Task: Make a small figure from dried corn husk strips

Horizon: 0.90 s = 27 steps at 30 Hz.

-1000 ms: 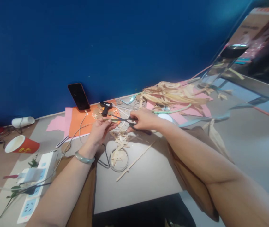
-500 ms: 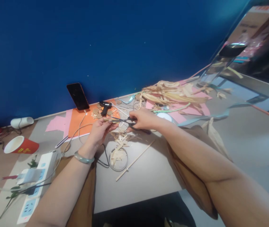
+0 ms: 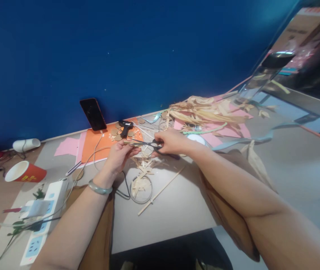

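Observation:
My right hand (image 3: pixel 169 142) grips a pair of dark-handled scissors (image 3: pixel 149 144), their blades pointing left. Pinched in my left hand (image 3: pixel 120 154) is a thin, pale yellowish strip (image 3: pixel 132 142), which lies at the scissor blades; whether they touch it I cannot tell. Below both hands are cut pale strips (image 3: pixel 144 164) in a loose pile, some inside a grey ring-shaped coil (image 3: pixel 141 189). A thin wooden stick (image 3: pixel 161 191) lies to the right of the coil. Behind my hands stands a black glue gun (image 3: pixel 126 128) on an orange sheet (image 3: pixel 91 146).
Dried corn husks (image 3: pixel 205 110) lie on pink paper at the back right. A phone (image 3: pixel 93 114) leans on the blue wall. At the left are a red paper cup (image 3: pixel 27 172), a power strip (image 3: pixel 46 221) and cables. A clear container (image 3: pixel 257 77) stands at the right.
Almost nothing differs. Both hands stay in place, with the scissors and the strip held as before; the whole view has shifted very slightly.

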Tool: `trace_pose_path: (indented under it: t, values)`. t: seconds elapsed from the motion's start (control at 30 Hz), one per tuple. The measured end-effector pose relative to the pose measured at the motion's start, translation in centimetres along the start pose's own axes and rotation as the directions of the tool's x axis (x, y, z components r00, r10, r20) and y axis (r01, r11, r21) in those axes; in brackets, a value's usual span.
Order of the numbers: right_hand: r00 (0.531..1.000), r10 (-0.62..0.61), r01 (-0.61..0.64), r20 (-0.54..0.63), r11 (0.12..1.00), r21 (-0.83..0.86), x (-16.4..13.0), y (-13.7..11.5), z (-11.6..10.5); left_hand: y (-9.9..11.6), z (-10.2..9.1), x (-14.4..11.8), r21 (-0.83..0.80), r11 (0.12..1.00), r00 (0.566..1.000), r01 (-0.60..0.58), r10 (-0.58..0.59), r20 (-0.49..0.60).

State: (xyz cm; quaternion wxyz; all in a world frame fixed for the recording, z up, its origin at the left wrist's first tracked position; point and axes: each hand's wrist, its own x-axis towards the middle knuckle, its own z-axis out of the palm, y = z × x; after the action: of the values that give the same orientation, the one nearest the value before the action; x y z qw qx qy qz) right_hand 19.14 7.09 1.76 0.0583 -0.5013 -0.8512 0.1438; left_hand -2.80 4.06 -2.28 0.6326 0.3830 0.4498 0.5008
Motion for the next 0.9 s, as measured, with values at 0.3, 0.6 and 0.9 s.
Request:
trace_pose_path:
  t: [0.3, 0.6, 0.9]
  values:
    - [1.0, -0.002, 0.002, 0.006, 1.0, 0.003, 0.14, 0.38, 0.2, 0.27, 0.2, -0.14, 0.022, 1.0, 0.999, 0.02, -0.019, -0.026]
    - [1.0, 0.02, -0.02, -0.008, 1.0, -0.007, 0.12, 0.36, 0.27, 0.15, -0.04, -0.11, -0.007, 1.0, 1.0, 0.003, -0.003, -0.028]
    - [0.999, 0.048, -0.049, -0.014, 0.996, -0.068, 0.0, -0.1, -0.14, 0.4, 0.11, -0.34, 0.025, 0.999, 0.996, 0.043, -0.041, -0.075]
